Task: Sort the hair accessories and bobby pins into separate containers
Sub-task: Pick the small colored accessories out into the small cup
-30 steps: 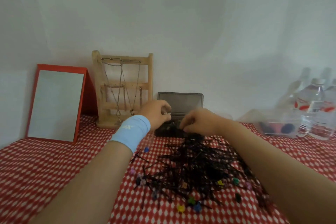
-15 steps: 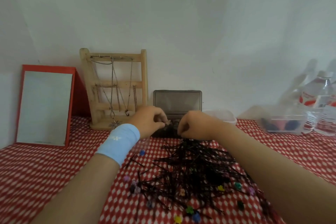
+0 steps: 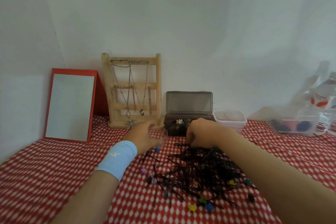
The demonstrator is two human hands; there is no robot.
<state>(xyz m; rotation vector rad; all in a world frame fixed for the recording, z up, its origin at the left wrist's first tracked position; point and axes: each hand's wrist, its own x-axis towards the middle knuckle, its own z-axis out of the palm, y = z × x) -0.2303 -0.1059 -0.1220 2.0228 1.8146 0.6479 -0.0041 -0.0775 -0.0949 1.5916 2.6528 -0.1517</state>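
A: Left hand [image 3: 143, 136]?
B: It curls round a clear cup [image 3: 163, 133], just left of the open box [image 3: 200, 116] of clips [image 3: 179, 121].
A: Right hand [image 3: 201, 131]?
B: Its fingers are curled down into the far edge of the pins [image 3: 200, 169], which are heaped on the cloth [image 3: 54, 169]. I can't tell if it's pinching any.

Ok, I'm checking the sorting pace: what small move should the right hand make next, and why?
Probably lift a pinch of bobby pins toward the clear cup. The right hand curls into the pile's far edge, the left hand grips the cup beside it, and the dark box already holds clips.
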